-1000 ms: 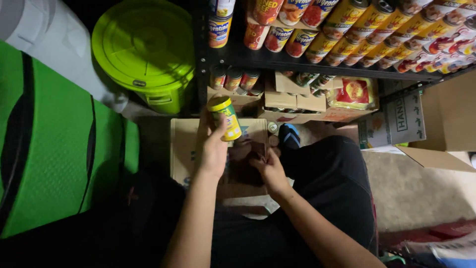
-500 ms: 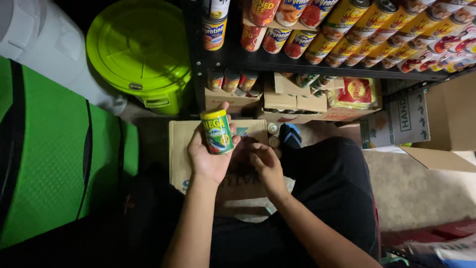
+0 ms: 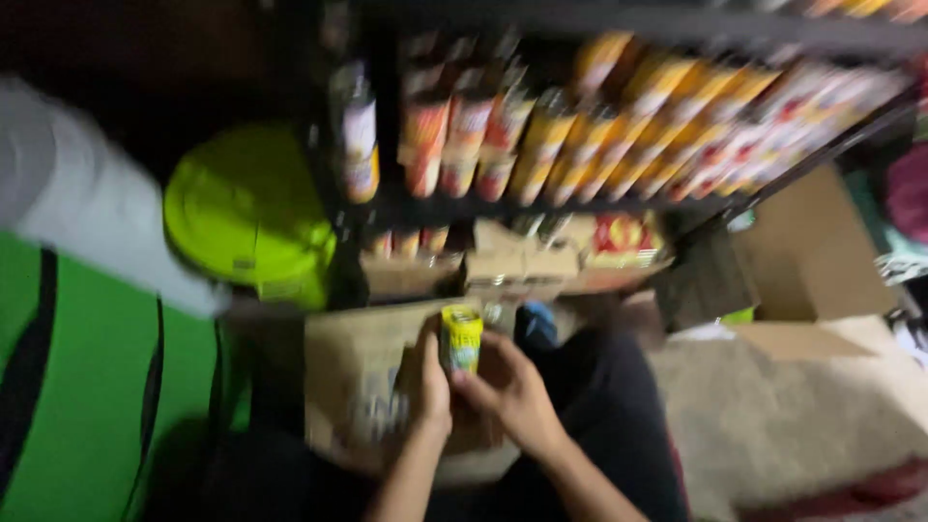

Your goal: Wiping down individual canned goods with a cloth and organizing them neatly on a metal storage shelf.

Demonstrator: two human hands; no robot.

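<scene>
While blur is smearing detail, both hands are gripping the yellow can (image 3: 461, 338) upright. Left hand (image 3: 430, 377) fingers are closing at 9 o'clock, right hand (image 3: 507, 387) at 3, over the cardboard box (image 3: 358, 377).

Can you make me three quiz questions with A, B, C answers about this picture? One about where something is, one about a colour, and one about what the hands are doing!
1. Where is the small can?
A. over the open cardboard box
B. on the top shelf
C. on the carpet

2. What colour is the round bucket lid?
A. red
B. yellow-green
C. white

3. How is the can held?
A. it lies loose in the box
B. one hand alone pinches it
C. both hands hold it upright

Answers:
1 A, the can sits above the box in front of the person's lap.
2 B, the lid left of the shelf rack is bright yellow-green.
3 C, the left hand and right hand both wrap around it.
</scene>
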